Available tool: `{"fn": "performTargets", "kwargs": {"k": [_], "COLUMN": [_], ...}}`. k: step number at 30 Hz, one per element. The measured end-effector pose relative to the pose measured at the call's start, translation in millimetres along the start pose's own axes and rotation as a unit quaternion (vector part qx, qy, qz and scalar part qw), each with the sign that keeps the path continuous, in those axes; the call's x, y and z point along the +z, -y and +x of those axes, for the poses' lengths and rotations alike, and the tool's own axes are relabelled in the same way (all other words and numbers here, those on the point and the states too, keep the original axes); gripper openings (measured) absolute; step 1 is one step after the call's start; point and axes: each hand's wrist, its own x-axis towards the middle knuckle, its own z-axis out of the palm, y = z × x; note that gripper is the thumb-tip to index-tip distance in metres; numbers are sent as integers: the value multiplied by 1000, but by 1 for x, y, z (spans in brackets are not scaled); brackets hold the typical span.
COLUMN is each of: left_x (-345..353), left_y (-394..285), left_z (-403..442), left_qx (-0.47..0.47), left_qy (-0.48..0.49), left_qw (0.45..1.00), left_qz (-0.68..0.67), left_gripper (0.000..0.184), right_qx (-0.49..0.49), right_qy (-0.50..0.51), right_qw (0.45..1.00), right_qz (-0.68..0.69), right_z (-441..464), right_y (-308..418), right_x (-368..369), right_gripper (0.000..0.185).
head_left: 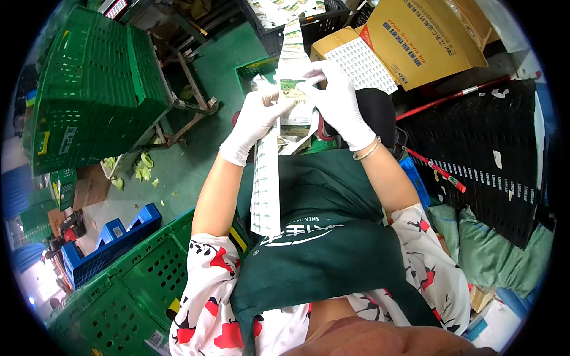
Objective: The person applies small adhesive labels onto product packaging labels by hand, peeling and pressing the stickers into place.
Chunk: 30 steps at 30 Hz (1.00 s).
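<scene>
Both my hands wear white gloves and meet over my lap. My left hand (256,114) is closed, thumb and fingers pinching the left edge of a strip of green-and-white printed labels (292,89). On the opposite side, my right hand (338,102) pinches the same strip with thumb and forefinger. The strip runs up from my hands toward a black crate. Below my left hand hangs a long white sheet of small stickers (266,190), lying against my green apron (314,255). More printed labels (295,127) lie under my hands, over a green crate (245,72) partly hidden by them.
The black crate (270,40) ahead holds printed pieces. To its right stand an open cardboard box (415,38) and a sticker sheet (363,64). Green crates (89,89) are stacked at left; black crates (475,148) and a red pole (436,169) are at right.
</scene>
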Motion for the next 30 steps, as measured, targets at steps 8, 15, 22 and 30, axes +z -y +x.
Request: {"fn": "performTargets", "kwargs": {"k": [8, 15, 22, 30], "left_x": [-8, -5, 3, -3], "left_y": [-10, -4, -1, -3], "left_z": [-2, 0, -3, 1], "left_qx": [-31, -16, -7, 18], "left_qy": [-20, -8, 36, -33], "left_qw": [997, 998, 999, 999], "left_qz": [-71, -66, -28, -2], "left_gripper": [29, 35, 38, 38], "right_qx": [157, 146, 30, 125], "right_qy": [222, 111, 73, -51], "right_qw": [939, 961, 989, 991], "right_qz": [209, 207, 122, -23], "right_z": [-12, -6, 5, 7], "right_y": [-8, 2, -14, -34], "right_x": [-10, -35, -10, -12], "right_gripper": [21, 27, 31, 45]}}
